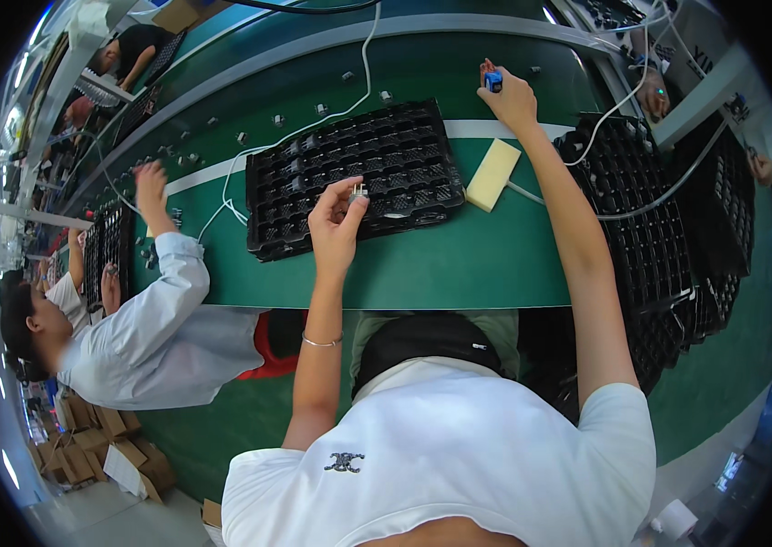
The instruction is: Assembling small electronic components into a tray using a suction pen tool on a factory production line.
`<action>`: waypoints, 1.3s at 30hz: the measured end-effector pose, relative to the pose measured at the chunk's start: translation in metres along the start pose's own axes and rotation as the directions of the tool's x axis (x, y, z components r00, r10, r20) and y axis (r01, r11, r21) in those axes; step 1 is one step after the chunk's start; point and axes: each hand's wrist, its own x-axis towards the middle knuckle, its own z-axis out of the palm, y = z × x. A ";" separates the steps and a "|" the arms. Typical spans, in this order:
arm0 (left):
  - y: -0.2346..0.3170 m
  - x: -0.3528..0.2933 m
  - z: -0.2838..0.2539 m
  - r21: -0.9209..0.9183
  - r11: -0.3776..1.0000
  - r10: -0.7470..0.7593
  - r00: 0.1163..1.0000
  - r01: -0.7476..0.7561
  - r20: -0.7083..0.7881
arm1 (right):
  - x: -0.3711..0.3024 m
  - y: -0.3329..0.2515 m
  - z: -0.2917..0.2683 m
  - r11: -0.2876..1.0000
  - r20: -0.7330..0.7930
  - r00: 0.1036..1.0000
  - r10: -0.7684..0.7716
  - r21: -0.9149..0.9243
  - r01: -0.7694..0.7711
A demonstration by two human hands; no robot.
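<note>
My left hand [336, 223] is raised over the near edge of a black compartment tray [404, 137] and pinches a small metal part [357, 192] between thumb and fingers. My right hand [511, 96] reaches far across the green work surface [459, 260] and grips a small blue tool [492, 81] next to the belt. The tray holds several small parts in its left cells. A yellow sponge block [492, 174] lies just right of the tray, between my two arms.
A stack of black trays [650, 228] stands at my right, with white cables [614, 118] draped over it. Small parts [317, 109] ride the dark belt beyond. A co-worker in a light shirt [144, 337] at my left reaches toward the belt. Cardboard boxes [98, 447] sit on the floor.
</note>
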 end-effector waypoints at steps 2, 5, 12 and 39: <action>0.006 0.000 -0.003 -0.071 0.997 -0.025 0.997 0.030 0.068 | 0.001 0.004 0.006 0.993 0.084 0.996 -0.012 -0.117 0.022; 0.015 0.005 0.002 -0.183 0.982 -0.043 0.998 0.050 0.041 | 0.002 0.005 0.001 0.998 0.087 0.996 -0.034 -0.055 0.039; 0.049 0.010 0.034 -0.281 0.959 0.028 0.989 0.014 0.146 | -0.073 -0.100 -0.068 0.618 0.351 0.936 -0.013 0.739 -0.269; 0.036 0.024 0.009 0.341 0.922 0.132 0.977 -0.182 0.166 | -0.127 -0.086 -0.103 0.590 0.550 0.833 0.066 0.651 -0.477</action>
